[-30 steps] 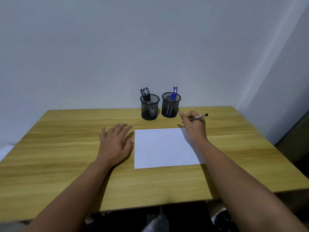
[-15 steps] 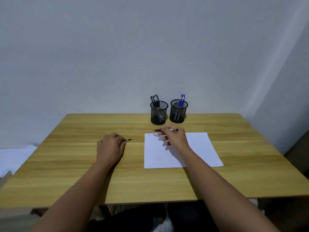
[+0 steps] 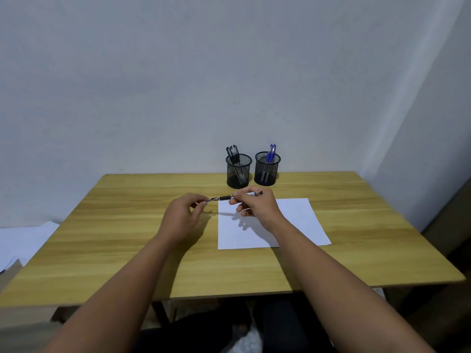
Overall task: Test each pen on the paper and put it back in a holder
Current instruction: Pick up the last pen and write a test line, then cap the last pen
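My right hand [image 3: 257,205] holds a black pen [image 3: 251,194] level above the top left corner of the white paper [image 3: 298,220], tip pointing left. My left hand [image 3: 182,217] pinches a small dark pen cap [image 3: 212,199] right at the pen's tip. At the back of the table stand two black mesh holders: the left holder [image 3: 238,174] has black pens, the right holder [image 3: 267,172] has blue pens.
The wooden table [image 3: 127,238] reaches to a grey wall behind. White sheets [image 3: 23,240] lie on the floor to the left of the table. A wall corner closes in on the right.
My right hand turned the pen from writing at the paper's top right to level, and moved left. My left hand left the table, holding the cap, and met the pen's tip.
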The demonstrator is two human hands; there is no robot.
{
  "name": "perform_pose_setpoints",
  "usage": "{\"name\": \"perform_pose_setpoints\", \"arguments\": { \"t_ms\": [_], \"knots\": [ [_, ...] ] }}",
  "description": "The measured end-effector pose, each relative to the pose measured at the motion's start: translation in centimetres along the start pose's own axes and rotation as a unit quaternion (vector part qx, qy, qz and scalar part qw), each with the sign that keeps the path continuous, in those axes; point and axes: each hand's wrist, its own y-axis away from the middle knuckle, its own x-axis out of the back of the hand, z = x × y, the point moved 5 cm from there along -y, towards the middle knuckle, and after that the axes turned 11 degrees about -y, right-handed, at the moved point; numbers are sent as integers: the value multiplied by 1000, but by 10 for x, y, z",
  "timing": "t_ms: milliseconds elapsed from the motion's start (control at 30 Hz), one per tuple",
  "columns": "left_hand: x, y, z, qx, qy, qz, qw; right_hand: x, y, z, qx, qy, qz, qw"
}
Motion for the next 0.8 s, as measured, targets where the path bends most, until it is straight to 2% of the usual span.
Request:
{"name": "perform_pose_setpoints", "arguments": {
  "t_ms": [200, 300, 400, 467, 800],
  "knots": [
    [-1, 0, 12, -23, 19, -20, 999, 0, 5, 1, -10, 4, -13, 1000],
    [0, -3, 11, 63, 146, -25, 987, 5, 7, -1, -27, 22, -2, 999],
    [2, -2, 15, 157, 304, -19, 939, 9, 9, -3, -52, 54, -16, 997],
    [0, -1, 21, 181, 346, -26, 920, 8, 12, -2, -61, 80, -35, 994],
    [-14, 9, 50, 216, 324, -86, 917, 27, 27, 0, -24, 84, -24, 996]
  ]
}}
